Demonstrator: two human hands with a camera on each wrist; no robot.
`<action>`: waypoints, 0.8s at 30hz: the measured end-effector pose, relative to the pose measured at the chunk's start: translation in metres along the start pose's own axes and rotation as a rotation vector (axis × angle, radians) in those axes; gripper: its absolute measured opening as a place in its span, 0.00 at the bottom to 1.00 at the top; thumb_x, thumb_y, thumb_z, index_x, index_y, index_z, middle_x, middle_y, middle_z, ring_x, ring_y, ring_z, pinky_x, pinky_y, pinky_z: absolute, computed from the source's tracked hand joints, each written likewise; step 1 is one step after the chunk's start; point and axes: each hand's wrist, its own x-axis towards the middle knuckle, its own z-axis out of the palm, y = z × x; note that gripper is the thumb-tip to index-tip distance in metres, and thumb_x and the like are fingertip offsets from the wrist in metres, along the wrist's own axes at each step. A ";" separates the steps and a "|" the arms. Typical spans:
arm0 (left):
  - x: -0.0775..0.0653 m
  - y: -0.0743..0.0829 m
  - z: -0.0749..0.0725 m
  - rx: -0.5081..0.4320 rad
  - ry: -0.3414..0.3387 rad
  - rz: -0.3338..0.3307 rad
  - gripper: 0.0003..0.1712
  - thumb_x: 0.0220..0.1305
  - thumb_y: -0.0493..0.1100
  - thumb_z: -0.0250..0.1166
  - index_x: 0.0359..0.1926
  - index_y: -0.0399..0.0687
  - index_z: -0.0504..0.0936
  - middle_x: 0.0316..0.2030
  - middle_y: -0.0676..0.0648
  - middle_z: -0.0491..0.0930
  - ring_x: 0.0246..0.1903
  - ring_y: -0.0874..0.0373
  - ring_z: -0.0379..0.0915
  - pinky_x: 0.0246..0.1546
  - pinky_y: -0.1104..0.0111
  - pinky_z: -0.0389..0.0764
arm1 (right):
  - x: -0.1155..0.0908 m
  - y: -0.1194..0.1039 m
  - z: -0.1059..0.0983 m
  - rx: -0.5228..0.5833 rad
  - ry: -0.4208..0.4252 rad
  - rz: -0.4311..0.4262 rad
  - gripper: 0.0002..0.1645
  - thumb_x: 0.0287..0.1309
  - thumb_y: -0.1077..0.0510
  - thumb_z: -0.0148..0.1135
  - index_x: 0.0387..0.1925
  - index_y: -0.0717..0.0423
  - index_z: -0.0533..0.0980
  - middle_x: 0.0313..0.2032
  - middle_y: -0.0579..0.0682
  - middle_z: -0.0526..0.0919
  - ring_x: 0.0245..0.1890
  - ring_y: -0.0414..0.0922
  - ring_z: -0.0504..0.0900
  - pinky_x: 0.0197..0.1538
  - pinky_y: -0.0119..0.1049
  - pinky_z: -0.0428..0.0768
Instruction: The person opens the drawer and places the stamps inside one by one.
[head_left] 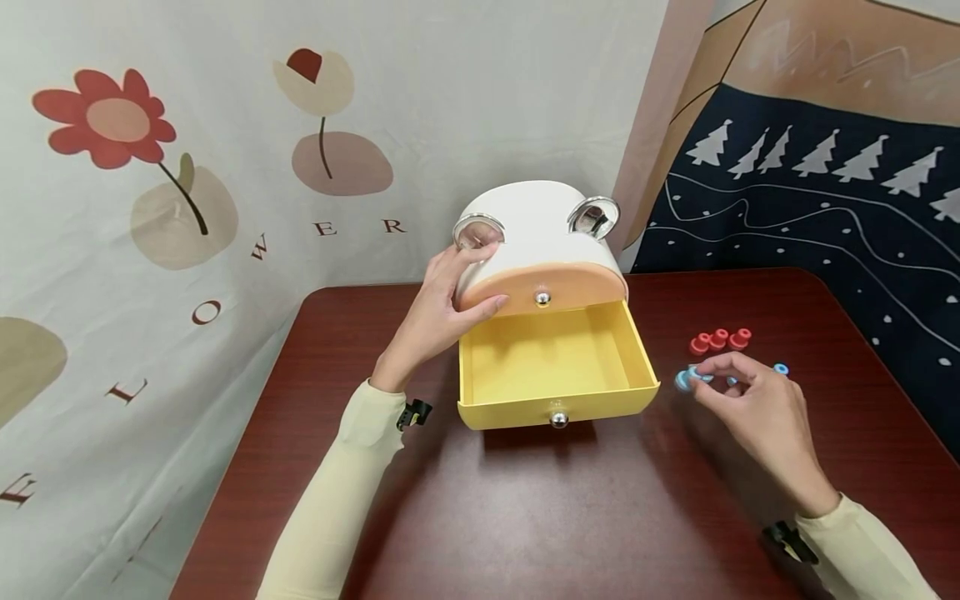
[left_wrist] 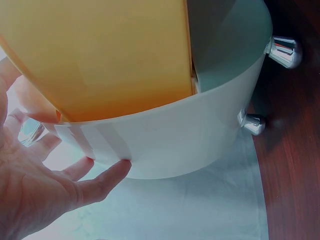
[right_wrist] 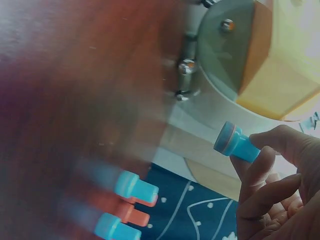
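A white toy drawer box (head_left: 528, 212) with two silver-rimmed, ear-like rings stands on the table. Its lower yellow drawer (head_left: 517, 410) is pulled out; the orange upper drawer (head_left: 577, 287) sits in the box. My left hand (head_left: 442, 300) holds the box's upper left side, thumb across the orange front and other fingers against the white wall (left_wrist: 170, 135). To the right of the yellow drawer, my right hand (head_left: 761, 408) pinches a small light-blue stamp (right_wrist: 240, 145) between thumb and fingertips. Another blue stamp (head_left: 781, 368) shows beyond that hand.
Three red stamps (head_left: 718, 338) stand in a row behind my right hand. The dark red-brown table (head_left: 540, 508) reaches back to a flower-printed cloth (head_left: 225, 125) and a navy cloth with trees (head_left: 810, 200). Silver knobs (head_left: 558, 419) stick out from the drawer fronts.
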 end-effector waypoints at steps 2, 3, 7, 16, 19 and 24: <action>0.000 0.000 0.000 0.000 0.002 0.003 0.37 0.70 0.51 0.78 0.76 0.64 0.77 0.75 0.58 0.72 0.77 0.49 0.53 0.72 0.45 0.63 | 0.001 -0.004 -0.002 0.013 0.021 -0.003 0.12 0.61 0.50 0.84 0.42 0.47 0.89 0.29 0.47 0.86 0.26 0.40 0.75 0.27 0.32 0.69; 0.000 0.000 0.000 0.000 0.001 0.003 0.37 0.70 0.51 0.78 0.76 0.64 0.77 0.75 0.58 0.72 0.77 0.50 0.52 0.72 0.45 0.63 | 0.002 -0.005 -0.003 0.020 0.031 -0.006 0.12 0.61 0.50 0.84 0.42 0.47 0.89 0.28 0.47 0.86 0.26 0.39 0.75 0.27 0.32 0.69; 0.000 -0.001 0.000 0.000 0.003 0.002 0.37 0.70 0.52 0.78 0.76 0.64 0.77 0.76 0.59 0.71 0.78 0.50 0.52 0.73 0.45 0.63 | 0.003 -0.011 -0.006 0.068 0.050 -0.001 0.12 0.62 0.50 0.83 0.44 0.47 0.89 0.29 0.47 0.86 0.26 0.38 0.75 0.26 0.30 0.69; 0.000 -0.001 0.000 0.003 0.006 0.013 0.37 0.69 0.51 0.78 0.76 0.63 0.77 0.75 0.59 0.72 0.77 0.50 0.53 0.74 0.47 0.61 | 0.005 -0.028 -0.007 0.161 0.087 -0.007 0.13 0.63 0.52 0.82 0.47 0.48 0.90 0.38 0.44 0.88 0.26 0.36 0.80 0.28 0.27 0.73; 0.000 0.000 0.000 0.002 0.004 0.014 0.37 0.69 0.51 0.78 0.77 0.63 0.77 0.76 0.58 0.71 0.77 0.50 0.53 0.74 0.47 0.61 | 0.006 -0.034 -0.007 0.185 0.096 -0.003 0.12 0.63 0.53 0.83 0.47 0.47 0.90 0.38 0.41 0.88 0.27 0.37 0.79 0.28 0.27 0.73; -0.001 0.002 -0.001 0.002 0.004 0.003 0.38 0.69 0.52 0.78 0.77 0.65 0.77 0.76 0.59 0.71 0.78 0.51 0.52 0.74 0.46 0.61 | 0.010 -0.046 -0.007 0.221 0.102 -0.005 0.12 0.64 0.52 0.82 0.47 0.46 0.90 0.36 0.41 0.88 0.28 0.40 0.78 0.27 0.27 0.75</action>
